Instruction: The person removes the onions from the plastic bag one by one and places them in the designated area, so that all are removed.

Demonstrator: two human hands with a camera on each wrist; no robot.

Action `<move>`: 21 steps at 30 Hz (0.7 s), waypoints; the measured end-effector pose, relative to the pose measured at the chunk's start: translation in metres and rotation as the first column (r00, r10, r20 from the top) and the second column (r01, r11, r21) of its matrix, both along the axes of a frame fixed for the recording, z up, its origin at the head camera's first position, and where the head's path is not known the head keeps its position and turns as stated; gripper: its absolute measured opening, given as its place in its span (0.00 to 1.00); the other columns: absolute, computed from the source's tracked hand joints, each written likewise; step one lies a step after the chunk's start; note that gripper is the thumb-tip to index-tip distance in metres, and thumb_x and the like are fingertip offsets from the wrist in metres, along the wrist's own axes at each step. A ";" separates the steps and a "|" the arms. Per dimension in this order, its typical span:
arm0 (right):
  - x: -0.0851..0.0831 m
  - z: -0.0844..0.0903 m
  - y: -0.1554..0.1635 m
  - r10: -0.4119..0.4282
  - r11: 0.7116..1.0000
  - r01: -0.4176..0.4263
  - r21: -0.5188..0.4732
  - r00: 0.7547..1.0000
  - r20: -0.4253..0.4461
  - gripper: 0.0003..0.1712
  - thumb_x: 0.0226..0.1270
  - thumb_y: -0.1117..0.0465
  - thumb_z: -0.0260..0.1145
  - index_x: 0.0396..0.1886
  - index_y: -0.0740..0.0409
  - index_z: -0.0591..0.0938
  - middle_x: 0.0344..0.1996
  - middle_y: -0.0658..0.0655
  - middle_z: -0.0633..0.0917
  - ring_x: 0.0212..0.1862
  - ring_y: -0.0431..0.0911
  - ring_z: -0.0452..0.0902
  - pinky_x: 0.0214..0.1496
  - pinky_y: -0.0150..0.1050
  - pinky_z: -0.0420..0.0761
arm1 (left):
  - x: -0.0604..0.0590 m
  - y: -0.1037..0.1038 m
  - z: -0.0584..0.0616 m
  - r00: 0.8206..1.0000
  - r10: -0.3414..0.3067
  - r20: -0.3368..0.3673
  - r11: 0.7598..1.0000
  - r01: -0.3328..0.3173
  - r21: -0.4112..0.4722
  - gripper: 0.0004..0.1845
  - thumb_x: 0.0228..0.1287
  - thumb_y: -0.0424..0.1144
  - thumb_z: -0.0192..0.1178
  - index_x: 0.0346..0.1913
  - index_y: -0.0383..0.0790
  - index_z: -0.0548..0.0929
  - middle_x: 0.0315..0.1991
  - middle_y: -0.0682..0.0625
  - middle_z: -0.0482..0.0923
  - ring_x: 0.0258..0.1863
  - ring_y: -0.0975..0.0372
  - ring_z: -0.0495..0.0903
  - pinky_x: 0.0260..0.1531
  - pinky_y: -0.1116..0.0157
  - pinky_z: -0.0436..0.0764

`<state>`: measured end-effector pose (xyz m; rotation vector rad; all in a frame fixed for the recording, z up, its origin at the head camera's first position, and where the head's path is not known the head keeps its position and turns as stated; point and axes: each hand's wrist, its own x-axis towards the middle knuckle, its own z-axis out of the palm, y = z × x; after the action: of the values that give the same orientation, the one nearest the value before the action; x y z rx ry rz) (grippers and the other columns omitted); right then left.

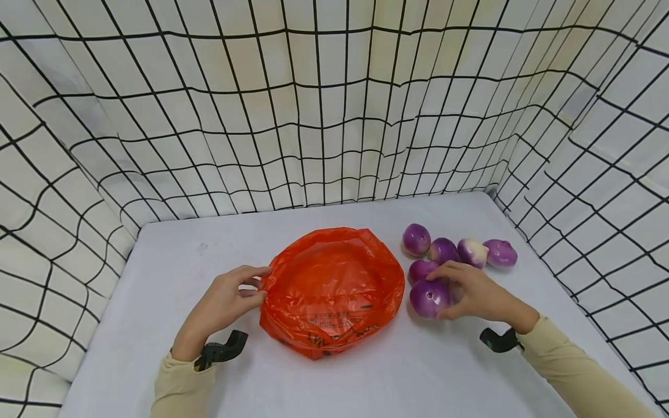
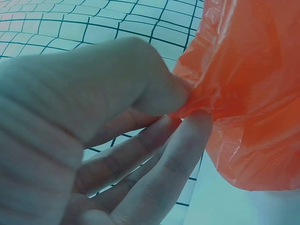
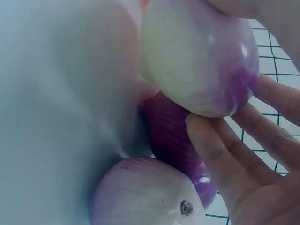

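Observation:
A red plastic bag (image 1: 334, 284) lies spread on the white table with its mouth wide and its rim standing up in a ring. My left hand (image 1: 222, 302) pinches the rim at its left side; in the left wrist view the thumb and fingertips meet on the crinkled plastic (image 2: 253, 103). Just right of the bag, my right hand (image 1: 478, 293) grips a purple onion (image 1: 427, 299) between thumb and fingers. The right wrist view has this onion's pale side (image 3: 197, 56) toward the camera. Close behind it sits another onion (image 1: 421, 270).
Several more purple onions (image 1: 444, 251) lie grouped at the back right of the table (image 1: 376, 383). One of them (image 1: 473, 253) shows a pale, pointed end. Black netting (image 1: 324, 122) over white sheets surrounds the table at the back and both sides.

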<state>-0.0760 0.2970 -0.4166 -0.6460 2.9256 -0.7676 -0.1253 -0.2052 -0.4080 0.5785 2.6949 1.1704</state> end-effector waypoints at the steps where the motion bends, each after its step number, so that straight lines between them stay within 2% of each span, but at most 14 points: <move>1: 0.000 -0.001 0.000 0.010 1.000 -0.010 0.001 1.000 -0.006 0.33 0.44 0.48 0.87 0.53 0.44 0.86 0.52 0.45 0.86 0.57 0.47 0.78 0.57 0.44 0.88 | 0.000 0.000 0.000 1.000 0.000 -0.001 1.000 0.000 0.000 0.24 0.66 0.33 0.64 0.66 0.37 0.81 0.58 0.42 0.84 0.53 0.52 0.86 0.49 0.57 0.90; 8: -0.001 -0.007 -0.003 0.044 0.999 -0.044 -0.009 0.999 -0.002 0.33 0.44 0.46 0.87 0.52 0.48 0.86 0.48 0.44 0.86 0.48 0.40 0.77 0.51 0.35 0.85 | 0.000 0.000 0.000 1.000 0.002 0.002 1.000 -0.002 0.004 0.24 0.67 0.33 0.64 0.66 0.37 0.81 0.59 0.42 0.84 0.53 0.52 0.86 0.50 0.57 0.90; 16: -0.001 -0.008 -0.009 0.072 0.996 -0.071 0.059 0.997 -0.016 0.34 0.45 0.41 0.85 0.52 0.46 0.86 0.49 0.47 0.85 0.52 0.45 0.79 0.54 0.42 0.89 | 0.000 -0.001 -0.001 1.000 0.003 -0.008 1.000 -0.003 0.003 0.24 0.67 0.33 0.65 0.66 0.37 0.81 0.58 0.43 0.84 0.53 0.52 0.86 0.49 0.57 0.90; 21: -0.002 -0.009 -0.008 0.075 0.995 -0.074 0.069 0.997 -0.017 0.35 0.45 0.41 0.85 0.53 0.46 0.86 0.49 0.47 0.84 0.52 0.44 0.79 0.53 0.41 0.89 | 0.000 -0.002 -0.001 1.000 0.008 -0.002 1.000 -0.008 0.007 0.24 0.67 0.34 0.65 0.66 0.38 0.81 0.59 0.43 0.84 0.53 0.53 0.86 0.50 0.57 0.90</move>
<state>-0.0778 0.2886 -0.4261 -0.7555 2.9113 -0.6552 -0.1252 -0.2069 -0.4086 0.5704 2.6982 1.1816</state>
